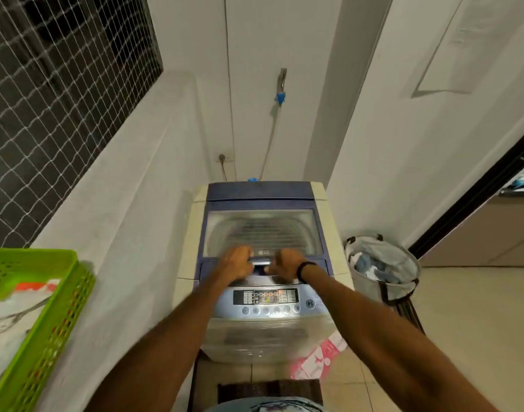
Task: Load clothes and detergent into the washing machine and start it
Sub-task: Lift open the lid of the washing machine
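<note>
1. I am watching the washing machine (262, 263) sitting at centre frame, its lid (262, 230) lying shut.
2. The left hand (236, 263) and right hand (286, 266) are curling their fingers onto the lid handle (261, 267), each grip holding it.
3. The laundry basket (382, 267) of clothes is standing at right of the machine.
4. A green crate (31, 307) is sitting at lower left.

Both arms extend forward with the left hand (236, 262) and right hand (285, 265) side by side, fingers curled closed, a dark band on the right wrist.
</note>
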The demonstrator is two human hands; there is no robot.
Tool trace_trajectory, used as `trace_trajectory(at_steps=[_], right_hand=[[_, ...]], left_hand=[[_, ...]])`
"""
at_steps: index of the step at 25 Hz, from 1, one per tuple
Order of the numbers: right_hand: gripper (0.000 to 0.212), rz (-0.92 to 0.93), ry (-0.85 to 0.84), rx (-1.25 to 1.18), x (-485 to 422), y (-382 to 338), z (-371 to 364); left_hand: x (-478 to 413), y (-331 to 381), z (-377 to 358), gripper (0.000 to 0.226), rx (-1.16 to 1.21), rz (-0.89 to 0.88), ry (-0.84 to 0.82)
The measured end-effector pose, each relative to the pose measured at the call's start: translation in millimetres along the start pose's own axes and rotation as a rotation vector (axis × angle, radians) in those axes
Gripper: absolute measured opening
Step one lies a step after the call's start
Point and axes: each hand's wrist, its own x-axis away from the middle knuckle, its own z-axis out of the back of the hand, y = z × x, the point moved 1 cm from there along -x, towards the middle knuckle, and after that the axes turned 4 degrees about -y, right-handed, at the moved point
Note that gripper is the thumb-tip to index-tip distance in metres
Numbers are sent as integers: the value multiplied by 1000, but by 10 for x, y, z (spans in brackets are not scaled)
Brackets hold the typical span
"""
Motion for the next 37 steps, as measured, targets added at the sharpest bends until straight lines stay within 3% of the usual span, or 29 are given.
trace_trajectory(at_steps=[1, 4, 7, 12, 21, 26, 31, 34, 37], right_hand=[[40, -20, -45, 39, 2, 35, -200], [40, -28, 42, -19, 61, 175, -646], [48, -7, 163, 23, 39, 185, -642], [72, 50, 113, 201, -88, 278, -586], [73, 139, 21, 297, -359, 471, -561], [64, 187, 142, 334, -351, 441, -520], [69, 153, 22, 325, -411, 431, -458], [54, 152, 7, 316, -381, 374, -312], [46, 185, 78, 304, -295, 253, 211]], left_hand=[[2, -96, -189, 34, -80, 17, -65], [104, -288, -628, 59, -257, -74, -119], [45, -291, -641, 73, -396, -120, -68], [-118, -218, -555, 68, -453, -69, -193], [-218, -114, -546, 60, -459, 46, -207], [-231, -104, -515, 60, -569, 22, -102], [-370, -146, -395, 57, -485, 5, -309], [-310, -32, -316, 60, -497, 6, -256], [-188, 109, 120, 49, -456, -87, 0]])
